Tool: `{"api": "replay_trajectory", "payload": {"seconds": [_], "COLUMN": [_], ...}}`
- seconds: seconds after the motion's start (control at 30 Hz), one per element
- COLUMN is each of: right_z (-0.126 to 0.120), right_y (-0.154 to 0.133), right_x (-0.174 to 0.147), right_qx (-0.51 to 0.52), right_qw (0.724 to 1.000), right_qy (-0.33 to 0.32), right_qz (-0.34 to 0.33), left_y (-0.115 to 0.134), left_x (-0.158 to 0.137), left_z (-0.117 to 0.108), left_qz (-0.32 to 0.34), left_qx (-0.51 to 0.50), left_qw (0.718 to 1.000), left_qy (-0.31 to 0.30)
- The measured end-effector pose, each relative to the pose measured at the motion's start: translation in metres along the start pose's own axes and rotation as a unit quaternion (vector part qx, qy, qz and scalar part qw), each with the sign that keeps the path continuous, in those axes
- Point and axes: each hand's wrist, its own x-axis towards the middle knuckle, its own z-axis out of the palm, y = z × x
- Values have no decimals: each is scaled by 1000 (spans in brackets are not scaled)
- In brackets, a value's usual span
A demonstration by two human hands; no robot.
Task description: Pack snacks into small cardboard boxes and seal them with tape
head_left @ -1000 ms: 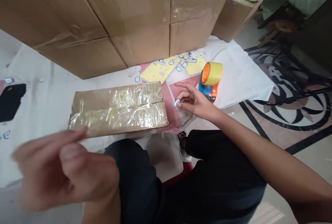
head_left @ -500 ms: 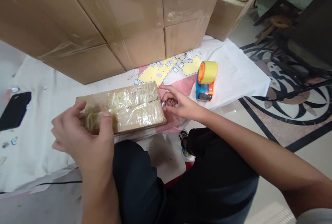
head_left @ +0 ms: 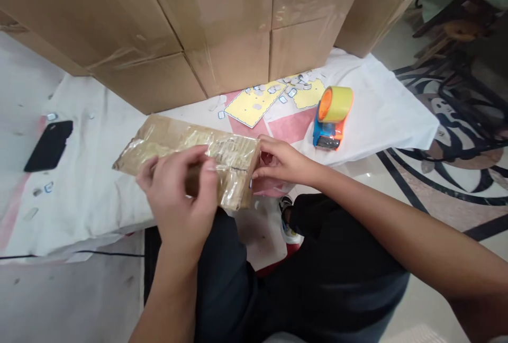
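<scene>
A long cardboard box (head_left: 234,147), wrapped in shiny clear tape, lies slantwise at the table's front edge; its near right corner juts out over my knee. Above its middle is my left hand (head_left: 178,184), thumb and fingers apart and curved; whether the fingertips touch the tape I cannot tell. My right hand (head_left: 281,160) closes on the box's right end, index finger by the upper corner and thumb lower on the end face. A small white-and-blue piece shows below that thumb. Farther right stands a tape dispenser (head_left: 331,118) with a yellow roll.
Large taped cartons (head_left: 230,30) form a wall behind the box. Yellow sheets (head_left: 257,102) with small label pieces lie at their foot. A black phone-like object (head_left: 50,144) rests on the white table cover (head_left: 99,195) at left. Another carton (head_left: 373,15) stands at the far right corner.
The box has turned, its right end swinging nearer to me. My left hand has moved right along it. My right hand has closed in against its end.
</scene>
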Motion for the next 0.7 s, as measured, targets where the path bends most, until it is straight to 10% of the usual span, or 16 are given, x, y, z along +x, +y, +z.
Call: {"api": "replay_trajectory", "payload": {"seconds": [0.13,0.7], "right_z": [10,51], "right_y": [-7,-4], "right_x": [-1,9], "right_qx": [-32,-144], "right_qw": [999,978], "right_qy": [16,150], "right_qz": [-3,33], "left_y": [11,3], "left_x": [-8,-20], "left_z": [-15,-2], "left_qz": [109,91], "left_qx": [54,135], "left_qw": [990,981], "left_qy": [-64,-107]}}
